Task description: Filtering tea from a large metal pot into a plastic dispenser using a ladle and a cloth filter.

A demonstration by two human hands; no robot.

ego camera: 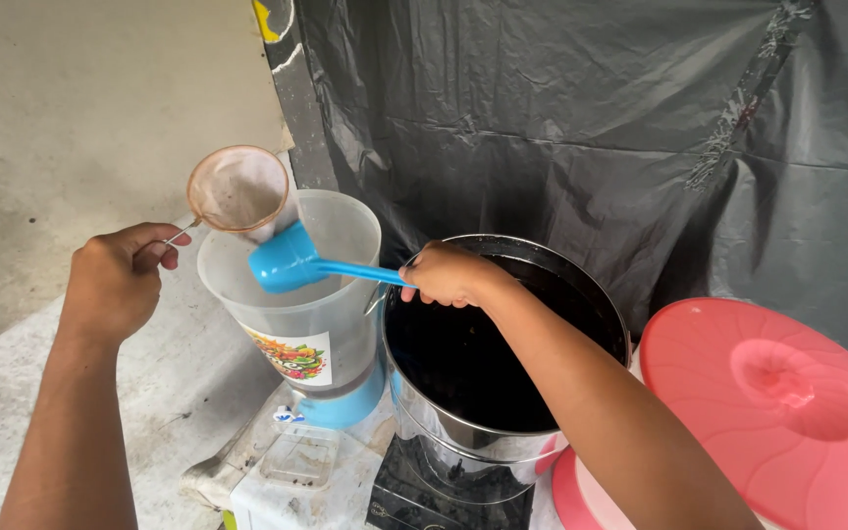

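Two containers w/ contents: steel pot (pixel 503 432) holds dark liquid nearly to the rim; translucent plastic pitcher (pixel 331 339) w/ blue base looks empty. Left hand (pixel 115 280), fingers closed on wire handle, holds cloth strainer (pixel 238 188) over pitcher mouth. Right hand (pixel 449 275), fingers wrapped on handle, tips blue ladle (pixel 291 263) against strainer. Pink lid (pixel 787 402) leans right of pot. Small clear tray (pixel 301 456) on counter (pixel 149 393), by pitcher base.

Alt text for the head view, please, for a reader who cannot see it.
The right hand tips a blue ladle into a cloth strainer that the left hand holds by its wire handle over a clear plastic jug. Beside the jug stands a steel pot of dark liquid, with a pink lid at right and grey plastic sheeting behind.
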